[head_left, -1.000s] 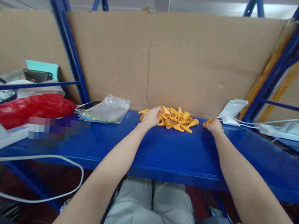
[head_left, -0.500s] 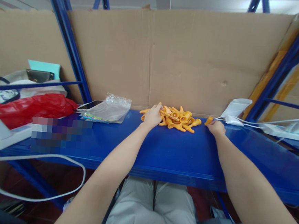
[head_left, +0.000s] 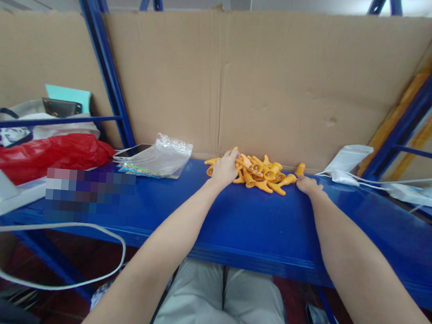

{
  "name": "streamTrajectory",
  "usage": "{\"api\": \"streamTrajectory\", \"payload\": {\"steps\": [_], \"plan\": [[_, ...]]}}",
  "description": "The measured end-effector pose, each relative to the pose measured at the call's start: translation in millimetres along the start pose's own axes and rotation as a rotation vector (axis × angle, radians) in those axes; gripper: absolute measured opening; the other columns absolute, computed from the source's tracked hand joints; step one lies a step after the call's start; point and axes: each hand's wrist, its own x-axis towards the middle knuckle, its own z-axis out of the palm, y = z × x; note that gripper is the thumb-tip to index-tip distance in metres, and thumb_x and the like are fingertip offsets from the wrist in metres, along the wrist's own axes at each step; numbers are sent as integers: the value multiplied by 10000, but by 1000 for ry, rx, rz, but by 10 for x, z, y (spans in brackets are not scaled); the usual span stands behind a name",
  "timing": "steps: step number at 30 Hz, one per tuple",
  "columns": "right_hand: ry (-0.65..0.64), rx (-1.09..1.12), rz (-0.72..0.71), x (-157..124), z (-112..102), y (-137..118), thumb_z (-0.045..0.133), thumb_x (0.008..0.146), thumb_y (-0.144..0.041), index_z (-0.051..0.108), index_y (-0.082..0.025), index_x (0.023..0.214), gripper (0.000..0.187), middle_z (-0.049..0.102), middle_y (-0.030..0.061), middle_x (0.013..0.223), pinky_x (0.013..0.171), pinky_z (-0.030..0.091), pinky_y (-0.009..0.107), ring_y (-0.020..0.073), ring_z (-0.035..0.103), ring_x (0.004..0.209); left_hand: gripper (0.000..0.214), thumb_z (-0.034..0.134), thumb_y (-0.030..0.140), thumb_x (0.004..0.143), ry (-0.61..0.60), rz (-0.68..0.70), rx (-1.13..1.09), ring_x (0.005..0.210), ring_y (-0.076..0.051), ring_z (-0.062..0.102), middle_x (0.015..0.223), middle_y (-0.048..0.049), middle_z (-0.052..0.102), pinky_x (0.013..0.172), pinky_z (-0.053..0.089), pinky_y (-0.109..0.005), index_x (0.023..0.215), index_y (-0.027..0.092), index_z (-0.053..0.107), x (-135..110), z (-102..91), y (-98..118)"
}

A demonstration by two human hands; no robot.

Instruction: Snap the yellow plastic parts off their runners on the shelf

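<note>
A heap of small orange funnel-shaped plastic parts (head_left: 262, 173) lies at the back of the blue shelf (head_left: 249, 219), against the cardboard wall. My left hand (head_left: 225, 168) rests on the heap's left side, fingers curled over some of the parts. My right hand (head_left: 307, 184) is at the heap's right end, fingers together, touching a single orange part (head_left: 299, 169) that stands a little apart from the heap.
A clear plastic bag (head_left: 162, 157) and a phone (head_left: 130, 152) lie left of the heap. Farther left are a red bag (head_left: 40, 154) and white boxes. White packets and cables (head_left: 350, 165) sit right. Blue rack posts (head_left: 106, 73) flank the cardboard backing (head_left: 282, 82).
My right hand has slid left toward the heap, bringing the single orange part with it. My left hand stays on the heap's left side. The view has shifted slightly.
</note>
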Motion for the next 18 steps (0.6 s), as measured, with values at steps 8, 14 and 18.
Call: {"api": "streamTrajectory", "payload": {"steps": [8,14,18], "plan": [[54,187,38,-160,-198,-119,523,838,-117,726,-164,1089,327,696,188,1177,1022,443,538,342,627,1168,400,466,-5,807,-21,109,-83,1199,-233,598,1290,-90,611,1023,485,-405,1132,206,564,34,52,-56],[280,412,-49,-244,-460,-468,444,869,-105,700,-156,1035,310,712,146,1067,981,472,435,288,642,1092,497,502,1,783,-54,153,-135,1211,-242,605,1345,-94,603,1046,475,-422,1217,238,550,61,114,-92],[316,631,-235,-329,-572,-864,473,848,-92,670,-153,944,227,693,94,886,890,488,345,205,634,894,511,510,15,788,-38,174,-147,1230,-251,598,1341,-108,612,1063,464,-438,1249,233,542,69,128,-99]]}}
